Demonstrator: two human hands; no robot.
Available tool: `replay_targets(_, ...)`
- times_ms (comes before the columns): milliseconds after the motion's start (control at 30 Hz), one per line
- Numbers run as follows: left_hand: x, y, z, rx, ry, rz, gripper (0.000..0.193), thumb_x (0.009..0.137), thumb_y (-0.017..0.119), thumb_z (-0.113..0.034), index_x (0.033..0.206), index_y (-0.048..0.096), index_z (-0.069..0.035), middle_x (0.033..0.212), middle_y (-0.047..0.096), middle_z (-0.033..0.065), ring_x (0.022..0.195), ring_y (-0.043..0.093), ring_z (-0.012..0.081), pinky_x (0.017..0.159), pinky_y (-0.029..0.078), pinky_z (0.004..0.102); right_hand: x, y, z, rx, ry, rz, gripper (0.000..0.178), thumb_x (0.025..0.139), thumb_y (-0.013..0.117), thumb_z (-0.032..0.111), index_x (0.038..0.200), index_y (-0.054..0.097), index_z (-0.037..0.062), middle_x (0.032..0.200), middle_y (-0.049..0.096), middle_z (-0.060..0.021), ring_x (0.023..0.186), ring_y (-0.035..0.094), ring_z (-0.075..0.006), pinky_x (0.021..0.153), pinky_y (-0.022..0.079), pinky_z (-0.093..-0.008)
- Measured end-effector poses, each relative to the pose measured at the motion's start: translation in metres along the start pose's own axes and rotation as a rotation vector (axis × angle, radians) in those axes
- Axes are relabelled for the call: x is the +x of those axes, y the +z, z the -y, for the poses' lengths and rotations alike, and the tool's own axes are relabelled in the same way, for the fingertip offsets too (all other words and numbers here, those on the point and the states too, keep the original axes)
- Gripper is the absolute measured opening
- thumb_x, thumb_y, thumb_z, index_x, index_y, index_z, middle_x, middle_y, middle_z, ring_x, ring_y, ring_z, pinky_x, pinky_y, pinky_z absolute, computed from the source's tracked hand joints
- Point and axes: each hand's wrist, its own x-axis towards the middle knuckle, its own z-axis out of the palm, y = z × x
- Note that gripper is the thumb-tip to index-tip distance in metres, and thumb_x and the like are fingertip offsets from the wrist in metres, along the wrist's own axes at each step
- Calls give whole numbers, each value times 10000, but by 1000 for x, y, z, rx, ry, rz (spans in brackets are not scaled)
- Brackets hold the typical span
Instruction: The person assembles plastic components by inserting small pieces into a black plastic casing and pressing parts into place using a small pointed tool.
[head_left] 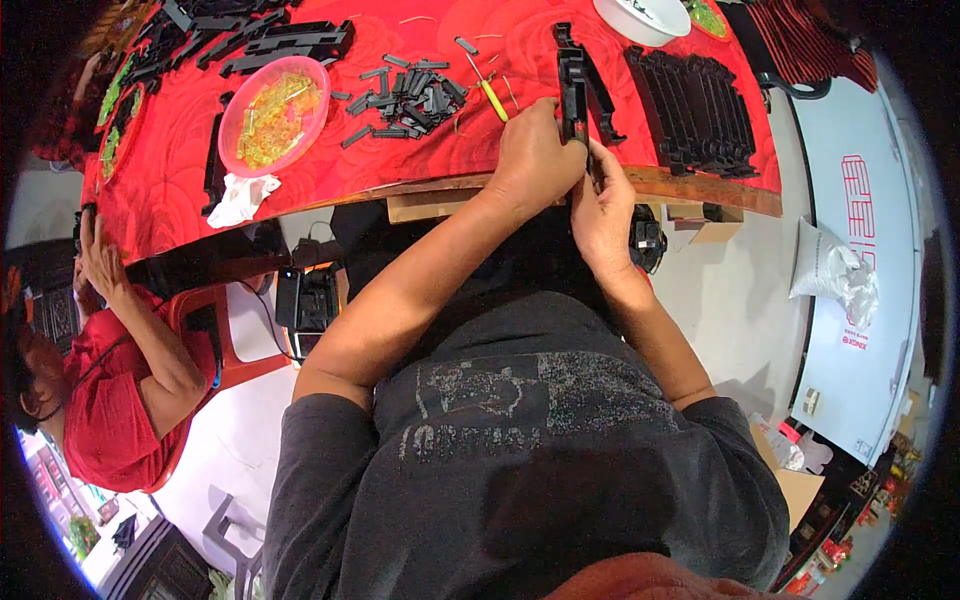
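Note:
Both hands meet at the table's front edge on a long black plastic part (pixel 573 95) that stands out away from me. My left hand (pixel 535 155) is closed around its near end from the left, the fingertips partly hidden. On the right, my right hand (pixel 605 210) pinches the same end between thumb and fingers. Another black plastic strip (pixel 602 100) lies slanting just beside it on the red cloth. A thin tool with a yellow handle (pixel 493 100) lies left of the part, near a heap of small black pieces (pixel 415 100).
A pink bowl (pixel 322 130) of small yellowish parts and a crumpled white tissue (pixel 242 200) sit to the left. Several long black parts (pixel 695 115) lie in a row at right, below a white bowl (pixel 645 30). A co-worker in a red shirt (pixel 125 400) sits at left.

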Motion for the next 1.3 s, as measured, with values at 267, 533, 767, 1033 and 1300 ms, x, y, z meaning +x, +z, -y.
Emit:
replay_targets(267,-8,10,0,-89,-10,-46,255,825,631,-132,936,579,91,880,649,326,903,638,519,822,478,588,-4,-2,-1,-273,-144,-14,351,996,529,-60,1346,561,-52,1204,658,-88,1077,621,-139,957,492,-288)
replay_targets(533,-11,10,-10,-19,10,-68,363,850,586,-140,1129,581,92,992,671,316,996,654,482,883,496,530,-4,-3,1,-242,-187,-37,355,1000,551,-41,1355,553,-47,1211,662,-95,1093,620,-141,978,493,-298)
replay_targets(767,-11,9,-13,-10,15,-107,365,844,563,-130,1137,562,88,987,660,323,1000,643,496,893,487,541,-6,-1,4,-311,-207,-63,342,983,573,-44,1325,569,-44,1179,669,-104,1076,629,-153,962,502,-312)
replay_targets(1033,-20,11,-12,-81,-15,-97,371,880,584,-140,1179,527,72,1005,647,320,993,633,493,877,476,548,-7,-4,8,-456,-260,-75,389,922,608,-68,1310,577,-49,1157,682,-148,1079,654,-212,962,501,-340)
replay_targets(1300,-27,14,-10,-102,31,-83,385,879,577,-103,1222,502,53,1027,626,319,1016,613,504,882,461,561,-6,-5,12,-474,-273,-57,464,847,646,-85,1306,588,-37,1152,688,-148,1079,659,-222,957,504,-351)
